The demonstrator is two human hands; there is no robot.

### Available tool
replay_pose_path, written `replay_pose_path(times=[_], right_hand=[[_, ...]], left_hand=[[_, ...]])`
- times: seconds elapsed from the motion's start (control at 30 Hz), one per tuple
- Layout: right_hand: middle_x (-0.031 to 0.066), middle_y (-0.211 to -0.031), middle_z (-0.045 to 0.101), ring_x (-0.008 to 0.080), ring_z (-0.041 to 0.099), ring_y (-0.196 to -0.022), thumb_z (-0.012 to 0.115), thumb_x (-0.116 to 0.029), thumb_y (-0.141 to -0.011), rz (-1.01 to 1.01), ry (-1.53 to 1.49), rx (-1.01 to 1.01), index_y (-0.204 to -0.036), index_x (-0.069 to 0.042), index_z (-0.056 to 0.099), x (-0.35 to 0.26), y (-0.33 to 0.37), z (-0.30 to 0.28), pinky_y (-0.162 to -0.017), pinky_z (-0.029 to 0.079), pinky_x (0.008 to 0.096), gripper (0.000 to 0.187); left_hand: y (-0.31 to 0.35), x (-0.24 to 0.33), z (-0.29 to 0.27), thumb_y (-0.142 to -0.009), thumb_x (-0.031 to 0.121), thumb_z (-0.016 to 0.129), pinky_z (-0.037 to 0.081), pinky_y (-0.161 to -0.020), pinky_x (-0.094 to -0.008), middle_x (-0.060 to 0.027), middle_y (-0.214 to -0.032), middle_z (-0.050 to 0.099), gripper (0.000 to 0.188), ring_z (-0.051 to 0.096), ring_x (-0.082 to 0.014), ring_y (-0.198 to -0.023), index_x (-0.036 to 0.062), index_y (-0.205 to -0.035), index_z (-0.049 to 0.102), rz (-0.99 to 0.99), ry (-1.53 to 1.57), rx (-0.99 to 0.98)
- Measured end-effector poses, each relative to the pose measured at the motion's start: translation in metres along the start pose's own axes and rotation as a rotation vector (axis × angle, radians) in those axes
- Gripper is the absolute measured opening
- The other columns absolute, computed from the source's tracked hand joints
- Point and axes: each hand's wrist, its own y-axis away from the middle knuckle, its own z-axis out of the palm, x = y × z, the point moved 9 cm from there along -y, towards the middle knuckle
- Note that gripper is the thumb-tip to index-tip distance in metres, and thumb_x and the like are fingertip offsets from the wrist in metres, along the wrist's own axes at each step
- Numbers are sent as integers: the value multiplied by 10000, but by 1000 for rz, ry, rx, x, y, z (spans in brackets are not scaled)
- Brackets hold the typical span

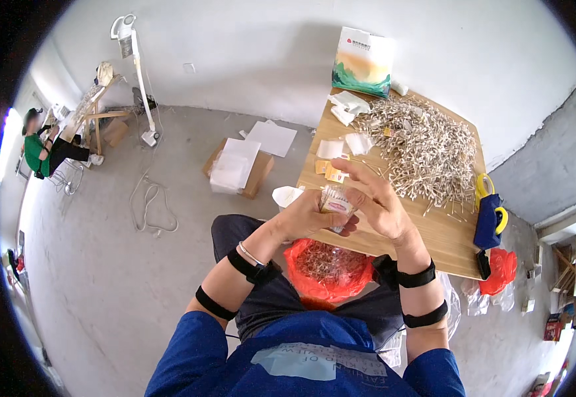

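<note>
blue shirt [328,324] nearest. my left hand [299,216]: fingers clamped on clear pack [335,202], by near edge of worktop [427,246]. right hand [387,210]: fingers apart, beside pack. stick pile [427,149] far right.

Dark characters over a smaller line of lettering, with a small red emblem [349,41], stand near the top of the white, green and orange bag [362,67]. Pale lettering runs across the chest of the blue shirt [192,347], and more stands on its light blue patch [291,367], upside down in this view. The small clear pack [331,194] bears a red-and-white label [337,204], its print too small to read
</note>
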Motion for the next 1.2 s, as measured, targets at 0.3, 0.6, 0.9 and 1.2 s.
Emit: replay_pose_path(times=[0.3, 0.6, 0.9, 1.2], right_hand=[[87, -950, 653, 239, 639, -838, 753, -1, -734, -168, 330, 227, -921, -51, 692, -6, 21, -11, -721, 520, 327, 202], [51, -900, 616, 124, 608, -801, 756, 33, -748, 150, -27, 165, -845, -12, 651, 35, 23, -9, -706, 516, 267, 150], [56, -1046, 578, 105, 569, -911, 699, -5, -832, 231, -268, 91, -906, -6, 598, 51, 28, -9, -771, 491, 261, 125], [65, -979, 641, 89, 589, -872, 701, -53, -853, 264, -163, 128, -1000, 4, 627, 37, 27, -14, -766, 493, 256, 174]], left_hand=[[0, -18, -13, -916, 95, 639, 557, -779, -297, -99, -979, 682, 220, 669, -168, -879, -19, -1102, 611, 0, 10, 16], [2, -26, -10, -916, 80, 630, 552, -773, -292, -82, -982, 678, 221, 661, -155, -884, -13, -1114, 603, -80, 24, 37], [5, -33, -6, -924, 96, 631, 556, -793, -298, -87, -1007, 676, 276, 660, -159, -917, -17, -1164, 556, -76, -30, -27], [2, -35, -4, -914, 136, 655, 559, -842, -313, -90, -1051, 668, 329, 661, -169, -960, -6, -1189, 543, -28, -77, -69]])
